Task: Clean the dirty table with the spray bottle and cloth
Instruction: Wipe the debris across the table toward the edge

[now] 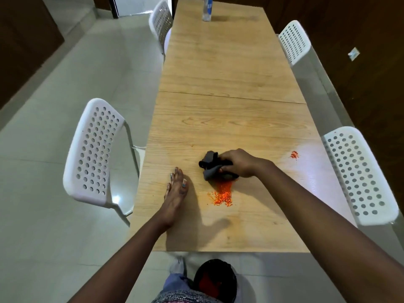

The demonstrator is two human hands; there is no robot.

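Observation:
A long wooden table [229, 119] runs away from me. My right hand [239, 162] grips a bunched dark grey cloth [211, 166] and holds it down on the tabletop. Just in front of the cloth lies a pile of orange crumbs [223, 194]. A smaller patch of orange crumbs [294, 154] sits near the right edge. My left hand [176, 193] rests on the table with straight fingers, left of the pile. The spray bottle [207, 8], clear with a blue label, stands at the far end of the table.
White perforated chairs stand along both sides: near left [96, 154], far left [160, 22], near right [358, 173], far right [295, 42]. A black bin [215, 278] with red contents sits on the floor below the table's near edge, beside my leg.

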